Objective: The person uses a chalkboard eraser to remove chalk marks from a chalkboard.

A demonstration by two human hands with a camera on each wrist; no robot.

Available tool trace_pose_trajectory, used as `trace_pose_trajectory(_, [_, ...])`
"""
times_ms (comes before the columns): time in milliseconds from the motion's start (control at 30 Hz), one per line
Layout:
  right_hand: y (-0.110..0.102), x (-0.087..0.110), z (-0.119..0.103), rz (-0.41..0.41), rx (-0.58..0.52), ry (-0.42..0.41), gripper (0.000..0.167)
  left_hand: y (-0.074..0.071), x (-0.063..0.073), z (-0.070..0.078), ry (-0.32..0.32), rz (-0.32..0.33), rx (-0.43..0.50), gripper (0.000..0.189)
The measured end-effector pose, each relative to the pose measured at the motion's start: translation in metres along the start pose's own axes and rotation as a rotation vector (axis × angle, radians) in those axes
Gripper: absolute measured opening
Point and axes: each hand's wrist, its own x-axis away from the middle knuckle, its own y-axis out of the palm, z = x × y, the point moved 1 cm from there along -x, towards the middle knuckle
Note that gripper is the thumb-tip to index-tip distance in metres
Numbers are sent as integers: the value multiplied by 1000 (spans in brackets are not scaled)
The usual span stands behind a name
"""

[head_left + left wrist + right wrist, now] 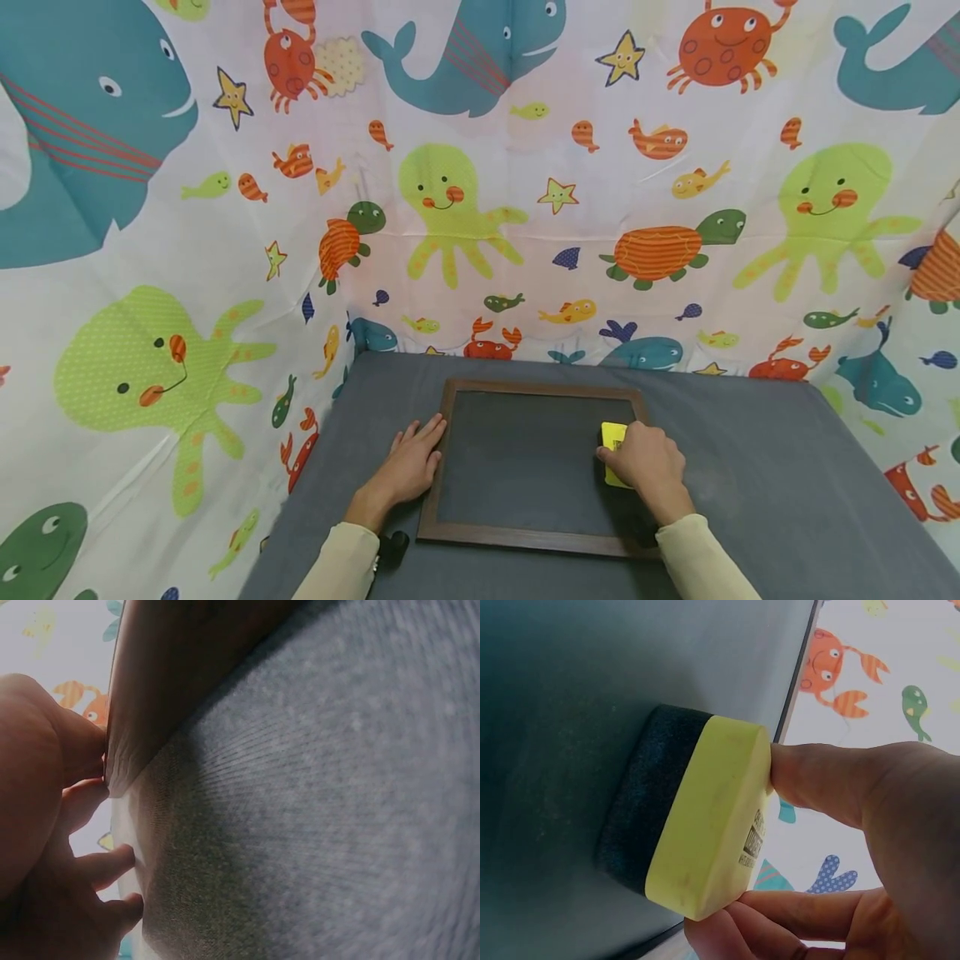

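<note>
A dark chalkboard (525, 467) in a brown wooden frame lies flat on the grey cloth. My right hand (654, 467) grips a yellow eraser (613, 435) near the board's right side. In the right wrist view, thumb and fingers pinch the yellow body of the eraser (705, 817), and its dark felt side (652, 795) lies against the board. My left hand (408, 462) rests at the left edge of the frame, its fingertips touching the wood. The left wrist view shows the fingers (82, 802) against the frame's side (165, 682).
Grey cloth (780, 483) covers the tabletop around the board. A small black object (393, 550) is by the left wrist. White curtains (480, 317) printed with sea animals stand behind the table and at both sides.
</note>
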Motion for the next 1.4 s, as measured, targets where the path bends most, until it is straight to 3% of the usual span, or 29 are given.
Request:
trace_pose_trajectory(367, [1,-1,-4,6,29,-16,63,1,0,-1,9,9,1,57])
trace_pose_trajectory(667, [9,-1,-24,27,29,-81,60,-1,1,-1,0,-4,-17,58])
trace_pose_trajectory(933, [22,-4,-55,38,35,-143,58,2,-1,-3,15,5,-14,58])
trace_pose_trajectory(1400, [47,0,-133,11,45,-211,54,-2,-2,0,10,-16,4,58])
